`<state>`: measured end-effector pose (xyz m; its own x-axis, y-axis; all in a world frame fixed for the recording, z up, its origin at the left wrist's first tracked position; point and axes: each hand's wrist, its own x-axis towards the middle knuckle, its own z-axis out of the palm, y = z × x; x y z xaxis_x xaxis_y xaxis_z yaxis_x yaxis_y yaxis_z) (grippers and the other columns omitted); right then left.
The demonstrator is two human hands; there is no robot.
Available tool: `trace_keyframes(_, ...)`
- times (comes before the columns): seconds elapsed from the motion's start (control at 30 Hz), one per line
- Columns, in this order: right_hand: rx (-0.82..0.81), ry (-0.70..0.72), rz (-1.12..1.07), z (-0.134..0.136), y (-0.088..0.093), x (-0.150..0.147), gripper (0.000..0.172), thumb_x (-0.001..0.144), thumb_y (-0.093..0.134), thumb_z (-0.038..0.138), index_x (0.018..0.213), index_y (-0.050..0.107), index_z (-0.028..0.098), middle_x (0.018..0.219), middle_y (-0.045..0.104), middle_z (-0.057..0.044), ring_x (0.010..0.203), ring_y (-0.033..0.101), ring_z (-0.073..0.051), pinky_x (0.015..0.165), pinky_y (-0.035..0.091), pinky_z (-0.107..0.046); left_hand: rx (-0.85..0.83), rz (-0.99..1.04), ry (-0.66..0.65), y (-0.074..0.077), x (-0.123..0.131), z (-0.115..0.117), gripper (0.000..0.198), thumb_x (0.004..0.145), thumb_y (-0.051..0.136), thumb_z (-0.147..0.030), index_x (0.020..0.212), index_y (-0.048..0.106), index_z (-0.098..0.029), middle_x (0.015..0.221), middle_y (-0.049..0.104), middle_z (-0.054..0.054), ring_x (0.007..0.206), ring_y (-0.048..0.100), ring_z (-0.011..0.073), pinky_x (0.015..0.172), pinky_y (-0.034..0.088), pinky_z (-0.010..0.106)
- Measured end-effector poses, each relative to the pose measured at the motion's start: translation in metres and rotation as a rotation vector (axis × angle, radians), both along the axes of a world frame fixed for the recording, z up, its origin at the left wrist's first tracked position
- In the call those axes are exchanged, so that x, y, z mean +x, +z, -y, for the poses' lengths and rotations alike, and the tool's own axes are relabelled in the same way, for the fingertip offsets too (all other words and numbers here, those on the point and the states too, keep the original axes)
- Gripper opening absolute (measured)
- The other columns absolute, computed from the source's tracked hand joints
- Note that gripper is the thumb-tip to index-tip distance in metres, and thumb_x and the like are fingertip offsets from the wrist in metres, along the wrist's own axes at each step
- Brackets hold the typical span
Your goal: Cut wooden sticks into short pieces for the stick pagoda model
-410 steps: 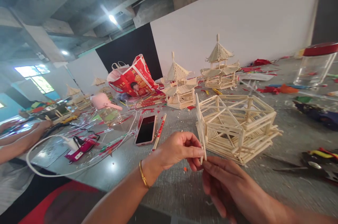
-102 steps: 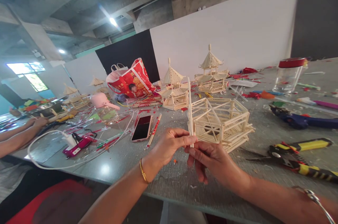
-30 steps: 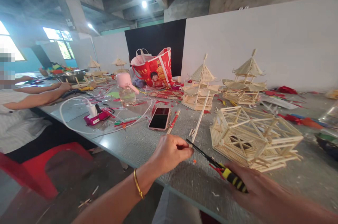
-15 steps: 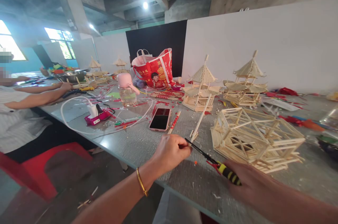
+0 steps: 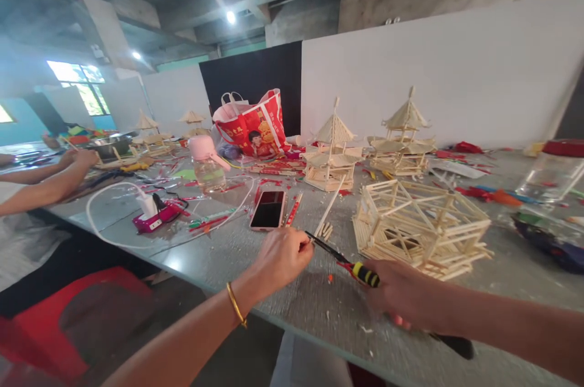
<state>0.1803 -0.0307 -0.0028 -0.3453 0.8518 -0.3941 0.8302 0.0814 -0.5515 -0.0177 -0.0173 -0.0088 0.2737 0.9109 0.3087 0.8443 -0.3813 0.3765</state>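
My left hand (image 5: pixel 281 255) pinches the lower end of a thin wooden stick (image 5: pixel 329 207) that slants up and away over the grey table (image 5: pixel 319 308). My right hand (image 5: pixel 404 297) is wrapped round the yellow-and-black handles of a pair of cutters (image 5: pixel 351 264). The cutter's dark jaws meet the stick right beside my left fingertips. Several short stick offcuts (image 5: pixel 327 230) lie just behind the jaws. An unroofed hexagonal stick frame (image 5: pixel 422 226) stands to the right of the stick, close to my right hand.
Two finished stick pavilions (image 5: pixel 331 153) (image 5: pixel 402 140) stand behind. A phone (image 5: pixel 267 210), a pink bottle (image 5: pixel 206 162), a red bag (image 5: pixel 250 125), a white cable (image 5: pixel 109 223) and a red-lidded jar (image 5: pixel 554 171) lie around. Another person's arms (image 5: pixel 50 177) rest at the left.
My head has turned a little, shifting everything leftward in view. My right hand with the cutters has moved up closer to my left hand; the jaws stay at the stick.
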Motion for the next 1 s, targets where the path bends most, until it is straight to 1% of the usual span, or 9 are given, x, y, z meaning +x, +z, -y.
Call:
trace_keyframes(0.07, -0.155, -0.05, -0.057, 0.0, -0.002, -0.001, 0.008, 0.061, 0.042, 0.014, 0.068, 0.045, 0.016, 0.043, 0.044, 0.002, 0.038, 0.042, -0.01, 0.037, 0.03, -0.018, -0.149, 0.086, -0.026, 0.0, -0.004, -0.002, 0.027, 0.073, 0.042, -0.024, 0.051, 0.055, -0.013, 0.044, 0.04, -0.003, 0.045, 0.037, 0.0084, 0.047, 0.021, 0.021)
trace_keyframes(0.2, -0.248, -0.096, -0.096, 0.0, 0.0, -0.004, 0.011, 0.055, 0.041, 0.014, 0.066, 0.042, 0.016, 0.038, 0.044, 0.002, 0.035, 0.041, -0.01, 0.034, 0.031, -0.018, -0.453, 0.354, -0.075, 0.001, -0.011, -0.007, 0.026, 0.072, 0.046, -0.031, 0.069, 0.064, -0.012, 0.045, 0.047, -0.004, 0.044, 0.045, 0.0093, 0.046, 0.029, 0.02)
trace_keyframes(0.33, -0.261, -0.11, -0.022, 0.004, 0.019, -0.01, 0.012, 0.058, 0.041, 0.009, 0.066, 0.038, 0.017, 0.036, 0.041, 0.003, 0.033, 0.038, -0.009, 0.034, 0.03, -0.017, -0.531, 0.52, -0.142, 0.003, -0.014, -0.01, 0.025, 0.07, 0.05, -0.031, 0.071, 0.065, -0.011, 0.046, 0.048, -0.004, 0.043, 0.044, 0.0079, 0.048, 0.032, 0.02)
trace_keyframes(0.43, -0.172, -0.064, 0.001, 0.005, 0.024, -0.011, 0.013, 0.062, 0.041, 0.005, 0.063, 0.038, 0.017, 0.038, 0.04, 0.004, 0.035, 0.037, -0.007, 0.036, 0.029, -0.016, -0.547, 0.585, -0.144, 0.003, -0.015, -0.012, 0.023, 0.069, 0.051, -0.029, 0.068, 0.064, -0.011, 0.046, 0.047, -0.004, 0.042, 0.043, 0.007, 0.047, 0.031, 0.02)
trace_keyframes(0.6, -0.115, -0.007, -0.044, 0.002, 0.011, -0.011, 0.013, 0.063, 0.04, 0.003, 0.063, 0.042, 0.016, 0.039, 0.04, 0.004, 0.035, 0.037, -0.007, 0.034, 0.027, -0.015, -0.566, 0.585, -0.105, 0.002, -0.014, -0.016, 0.019, 0.066, 0.051, -0.026, 0.059, 0.059, -0.011, 0.047, 0.049, -0.003, 0.04, 0.041, 0.0062, 0.043, 0.029, 0.02)
trace_keyframes(0.73, -0.264, -0.067, -0.081, -0.006, 0.0, -0.011, 0.008, 0.058, 0.038, 0.009, 0.055, 0.04, 0.016, 0.032, 0.038, 0.002, 0.029, 0.035, -0.009, 0.031, 0.029, -0.017, -0.568, 0.434, -0.078, 0.0, -0.014, -0.02, 0.018, 0.066, 0.051, -0.025, 0.06, 0.061, -0.011, 0.039, 0.045, -0.004, 0.039, 0.042, 0.0078, 0.043, 0.03, 0.02)
trace_keyframes(0.8, -0.361, -0.085, -0.119, -0.012, -0.006, -0.009, 0.003, 0.051, 0.039, 0.012, 0.051, 0.04, 0.015, 0.031, 0.04, 0.0, 0.028, 0.038, -0.011, 0.031, 0.032, -0.019, -0.576, 0.437, -0.089, 0.0, -0.015, -0.021, 0.019, 0.067, 0.051, -0.025, 0.06, 0.062, -0.011, 0.04, 0.046, -0.004, 0.039, 0.042, 0.0077, 0.044, 0.029, 0.021)
trace_keyframes(0.87, -0.452, -0.093, -0.183, -0.018, -0.013, -0.005, 0.006, 0.046, 0.04, 0.014, 0.051, 0.042, 0.015, 0.034, 0.044, -0.002, 0.03, 0.042, -0.013, 0.032, 0.036, -0.021, -0.657, 0.57, -0.106, -0.001, -0.018, -0.022, 0.019, 0.067, 0.051, -0.026, 0.062, 0.062, -0.011, 0.045, 0.046, -0.004, 0.039, 0.04, 0.0066, 0.043, 0.03, 0.021)
trace_keyframes(1.0, -0.522, -0.063, -0.329, -0.026, -0.026, 0.0, 0.011, 0.047, 0.045, 0.018, 0.058, 0.043, 0.016, 0.041, 0.052, -0.004, 0.035, 0.048, -0.015, 0.035, 0.041, -0.024, -0.912, 0.934, -0.174, -0.001, -0.023, -0.019, 0.016, 0.066, 0.058, -0.026, 0.067, 0.061, -0.01, 0.055, 0.045, -0.004, 0.041, 0.037, 0.0037, 0.046, 0.034, 0.021)
